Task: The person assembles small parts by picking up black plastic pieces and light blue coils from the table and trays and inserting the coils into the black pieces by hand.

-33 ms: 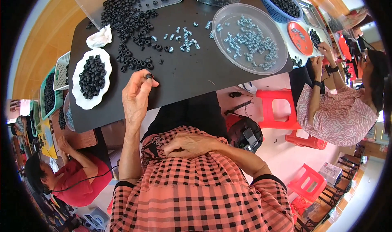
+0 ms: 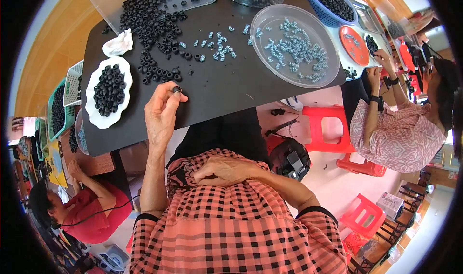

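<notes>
I see the left hand (image 2: 161,112) over the desk (image 2: 217,88), just inside the near edge, its forearm crossing that edge. Thumb and index finger are closed on one black bead (image 2: 176,89). The right hand (image 2: 224,171) rests loosely curled against the checked shirt (image 2: 231,226), off the desk — I cannot tell whether it has hold of anything.

My widest room runs rightward from the left hand, along the near edge to the round clear plastic tray (image 2: 333,52) of blue-and-white spiral pieces (image 2: 292,52). To the left it is tighter: a white scalloped dish (image 2: 125,102) heaped with black beads stands near the left edge, a crumpled white tissue (image 2: 117,43) just beyond it. Loose black beads (image 2: 154,35) spread across the far left.

The desk is dark and smooth — below it I see pinkish floor (image 2: 323,182) and a red stool (image 2: 313,129). Co-workers sit at both sides.
</notes>
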Tool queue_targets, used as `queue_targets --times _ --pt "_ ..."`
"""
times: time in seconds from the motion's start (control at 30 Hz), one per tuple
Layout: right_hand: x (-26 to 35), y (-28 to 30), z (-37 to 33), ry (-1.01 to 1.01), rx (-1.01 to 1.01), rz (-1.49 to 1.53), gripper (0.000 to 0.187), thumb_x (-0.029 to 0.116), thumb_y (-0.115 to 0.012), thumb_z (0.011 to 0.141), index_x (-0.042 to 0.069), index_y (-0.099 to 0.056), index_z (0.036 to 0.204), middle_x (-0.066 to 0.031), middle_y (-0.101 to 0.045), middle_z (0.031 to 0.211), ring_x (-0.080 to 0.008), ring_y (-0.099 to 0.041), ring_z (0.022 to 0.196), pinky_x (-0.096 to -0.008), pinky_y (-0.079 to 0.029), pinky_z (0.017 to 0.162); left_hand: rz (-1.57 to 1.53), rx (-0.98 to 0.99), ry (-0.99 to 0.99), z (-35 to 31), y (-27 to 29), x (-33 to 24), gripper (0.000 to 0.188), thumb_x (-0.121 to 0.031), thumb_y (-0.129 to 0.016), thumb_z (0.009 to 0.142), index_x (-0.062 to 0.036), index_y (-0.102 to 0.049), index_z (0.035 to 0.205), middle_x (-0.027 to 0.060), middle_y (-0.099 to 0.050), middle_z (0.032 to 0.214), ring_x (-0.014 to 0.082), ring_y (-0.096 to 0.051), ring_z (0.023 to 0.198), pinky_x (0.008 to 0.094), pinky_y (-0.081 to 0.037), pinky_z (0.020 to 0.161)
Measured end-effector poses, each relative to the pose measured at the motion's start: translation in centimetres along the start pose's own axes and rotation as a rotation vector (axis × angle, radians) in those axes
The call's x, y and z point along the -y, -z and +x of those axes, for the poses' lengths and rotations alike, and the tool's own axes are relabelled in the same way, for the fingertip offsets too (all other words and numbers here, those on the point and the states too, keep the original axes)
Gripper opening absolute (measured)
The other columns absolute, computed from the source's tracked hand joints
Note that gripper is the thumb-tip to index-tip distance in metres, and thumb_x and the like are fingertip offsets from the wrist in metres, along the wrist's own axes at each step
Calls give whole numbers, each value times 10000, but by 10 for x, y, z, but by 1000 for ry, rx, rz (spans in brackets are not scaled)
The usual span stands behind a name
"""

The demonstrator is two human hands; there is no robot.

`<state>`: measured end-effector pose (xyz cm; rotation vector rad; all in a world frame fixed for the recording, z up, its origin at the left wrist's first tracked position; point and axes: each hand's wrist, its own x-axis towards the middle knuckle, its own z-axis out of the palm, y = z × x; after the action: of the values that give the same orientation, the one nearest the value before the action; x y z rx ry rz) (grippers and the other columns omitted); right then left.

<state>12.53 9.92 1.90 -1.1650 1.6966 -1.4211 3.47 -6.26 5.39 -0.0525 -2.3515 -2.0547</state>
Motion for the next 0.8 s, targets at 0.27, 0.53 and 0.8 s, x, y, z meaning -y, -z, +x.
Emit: queue_targets --times 0.27,0.53,0.8 --pt "-1 -25 10 163 -206 83 230 198 -529 945 -1 -548 830 -95 -597 753 -266 -579 706 -373 -445 676 4 13 -22 1 0 3 144 -80 -532 919 -22 -609 1026 -28 -613 770 -12 -373 613 164 -297 544" --pt "5 -18 -6 80 -215 47 240 166 -537 931 -17 -564 777 -105 -565 686 -231 -519 589 -357 -420 600 24 3 -24 1 0 0 128 -78 -534 915 -22 -604 1007 -31 -610 764 -8 -382 626 164 -304 564" --pt "-6 -25 -9 70 -224 120 186 142 -546 924 -15 -557 826 -95 -572 749 -229 -565 678 -349 -443 644 -12 9 -9 1 -1 0 128 -84 -536 921 -19 -604 1009 -9 -616 777 14 -459 700 170 -350 639"
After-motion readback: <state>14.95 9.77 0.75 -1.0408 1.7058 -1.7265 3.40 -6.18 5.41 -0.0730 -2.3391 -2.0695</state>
